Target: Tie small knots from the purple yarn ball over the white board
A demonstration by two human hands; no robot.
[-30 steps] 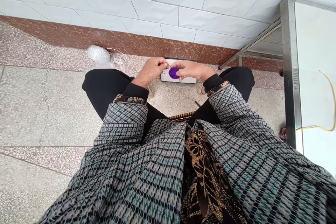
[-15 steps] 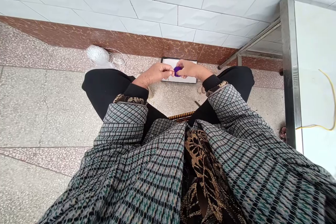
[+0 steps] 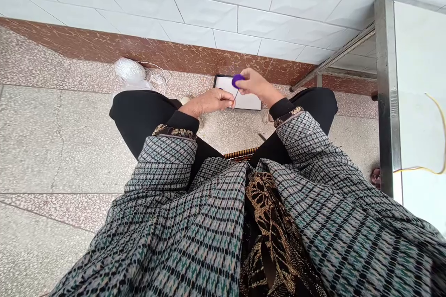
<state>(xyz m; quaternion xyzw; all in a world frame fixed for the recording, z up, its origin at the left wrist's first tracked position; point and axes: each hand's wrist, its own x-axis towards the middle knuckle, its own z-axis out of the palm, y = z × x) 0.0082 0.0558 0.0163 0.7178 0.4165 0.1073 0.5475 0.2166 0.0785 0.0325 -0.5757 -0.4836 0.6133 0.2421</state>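
Right hand (image 3: 256, 86) pinched shut on small purple piece (image 3: 238, 80), raised over white tray (image 3: 244, 100); left hand (image 3: 209, 102) closed on thin thread (image 3: 236, 96), drawn taut between.

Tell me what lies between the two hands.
In the head view, a thin thread runs from the left hand up to the purple piece in the right hand.

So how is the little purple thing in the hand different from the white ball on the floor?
The purple piece is small and held up in the right hand; the white ball is bigger and lies on the floor by the wall. A thin thread seems to run from the purple piece to the left hand; loose white strands trail beside the white ball. Both look soft and rounded.
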